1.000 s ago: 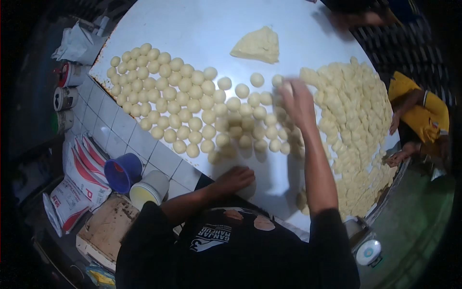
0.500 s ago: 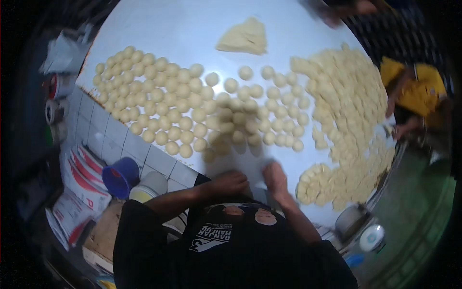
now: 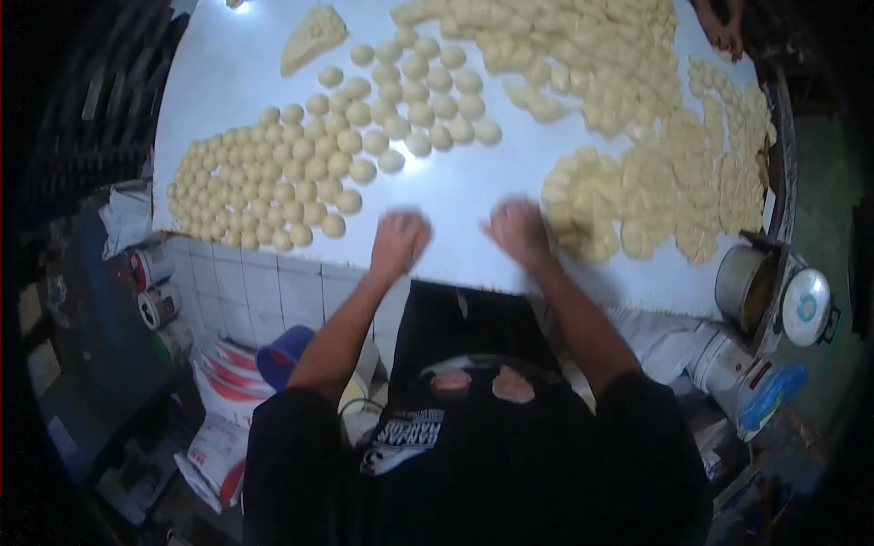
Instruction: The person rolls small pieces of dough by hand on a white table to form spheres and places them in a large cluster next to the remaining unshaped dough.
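My left hand (image 3: 398, 244) is curled low over the white tabletop (image 3: 464, 259), just right of a large group of round dough balls (image 3: 300, 196). My right hand (image 3: 521, 235) is curled too and blurred, beside a cluster of uneven cut dough pieces (image 3: 605, 200). Whatever lies under either hand's fingers, if anything, is hidden. A flat wedge of dough (image 3: 309, 41) rests at the back left, and more cut pieces (image 3: 583, 64) cover the back right.
Another person's hand (image 3: 726, 36) is at the back right edge. A metal pot (image 3: 739, 287) and lidded container (image 3: 805, 305) stand by the right edge. Below the left edge are a blue bucket (image 3: 280, 355), several tubs (image 3: 159, 305) and white-red sacks (image 3: 218, 455).
My right hand has drawn back from the dough balls to beside my left, and both are now higher in view. The view has shifted, swinging the table's contents round.
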Available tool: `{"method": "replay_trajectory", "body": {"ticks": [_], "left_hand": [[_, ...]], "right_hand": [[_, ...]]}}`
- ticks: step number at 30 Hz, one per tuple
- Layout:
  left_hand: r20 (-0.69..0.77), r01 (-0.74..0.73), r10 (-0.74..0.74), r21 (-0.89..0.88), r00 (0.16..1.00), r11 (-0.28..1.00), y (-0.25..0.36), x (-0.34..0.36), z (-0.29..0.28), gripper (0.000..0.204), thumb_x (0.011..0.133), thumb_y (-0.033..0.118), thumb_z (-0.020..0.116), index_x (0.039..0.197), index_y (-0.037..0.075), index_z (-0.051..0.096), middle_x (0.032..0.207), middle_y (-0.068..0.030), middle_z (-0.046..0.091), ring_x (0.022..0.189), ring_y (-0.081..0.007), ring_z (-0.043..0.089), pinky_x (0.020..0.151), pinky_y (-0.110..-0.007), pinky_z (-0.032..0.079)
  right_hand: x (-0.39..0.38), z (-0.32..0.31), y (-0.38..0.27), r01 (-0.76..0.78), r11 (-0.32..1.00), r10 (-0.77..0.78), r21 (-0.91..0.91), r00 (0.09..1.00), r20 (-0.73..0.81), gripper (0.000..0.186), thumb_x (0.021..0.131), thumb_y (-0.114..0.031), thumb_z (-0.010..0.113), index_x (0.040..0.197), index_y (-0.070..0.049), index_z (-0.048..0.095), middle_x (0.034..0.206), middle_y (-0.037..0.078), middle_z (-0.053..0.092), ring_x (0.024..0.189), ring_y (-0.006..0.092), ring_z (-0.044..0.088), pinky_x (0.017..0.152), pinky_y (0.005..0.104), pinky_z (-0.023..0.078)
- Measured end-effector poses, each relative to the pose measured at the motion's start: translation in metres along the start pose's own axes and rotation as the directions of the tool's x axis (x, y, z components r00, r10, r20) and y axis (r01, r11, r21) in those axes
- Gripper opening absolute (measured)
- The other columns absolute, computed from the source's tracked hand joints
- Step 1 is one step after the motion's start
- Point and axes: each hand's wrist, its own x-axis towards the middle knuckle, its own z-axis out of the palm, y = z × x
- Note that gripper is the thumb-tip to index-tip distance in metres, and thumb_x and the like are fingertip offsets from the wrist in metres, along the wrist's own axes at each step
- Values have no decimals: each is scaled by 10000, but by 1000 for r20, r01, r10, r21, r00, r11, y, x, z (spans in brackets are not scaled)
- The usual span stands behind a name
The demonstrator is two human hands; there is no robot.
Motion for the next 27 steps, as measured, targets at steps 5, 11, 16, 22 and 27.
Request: {"method": "replay_trajectory", "body": {"ticks": [5, 11, 16, 22, 27], "left_hand": [[-137, 76, -85, -68, 987, 995, 74, 4, 37, 177, 921, 142, 789, 1039, 61, 684, 1074, -135, 666, 1087, -398, 610, 956, -528, 476], [-212, 200, -186, 44, 959, 979, 41, 41, 7, 233, 900, 168, 817, 1073, 76, 691, 1134, -141, 670, 1082, -393, 605, 934, -518, 477], [-80, -92, 79, -163, 994, 982, 47, -9, 4, 215, 888, 84, 784, 1067, 51, 668, 1145, -151, 668, 1124, -386, 643, 950, -536, 521], [13, 79, -80, 12, 997, 997, 27, 2, -15, 299, 900, 133, 788, 1177, 105, 680, 1251, -86, 642, 1191, -346, 606, 1009, -484, 495], [173, -127, 136, -59, 975, 990, 15, -21, -23, 418, 894, 138, 775, 1288, 80, 648, 1341, -105, 604, 1294, -358, 573, 1091, -494, 483]], "right_hand": [[-11, 10, -38, -188, 952, 198, 242, 980, -19, 347, 820, -275, 882, 1035, -87, 685, 1037, 99, 613, 1013, 341, 599, 896, 489, 486], [22, -5, -2, -266, 935, 286, 233, 957, -57, 319, 857, -320, 864, 900, -98, 640, 971, 107, 633, 959, 340, 596, 844, 498, 469], [-47, -17, -43, -317, 919, 304, 233, 948, 90, 323, 956, -272, 796, 1188, -93, 662, 1221, 170, 646, 1166, 368, 608, 1017, 530, 479], [97, -71, 27, -624, 632, 404, 461, 772, 490, 526, 975, -249, 762, 1437, -49, 609, 1521, 235, 572, 1397, 443, 547, 1170, 520, 458], [157, -35, 69, -403, 912, 407, -74, 912, 59, 518, 997, -272, 768, 1405, 17, 631, 1552, 258, 563, 1400, 427, 565, 1169, 489, 461]]}}
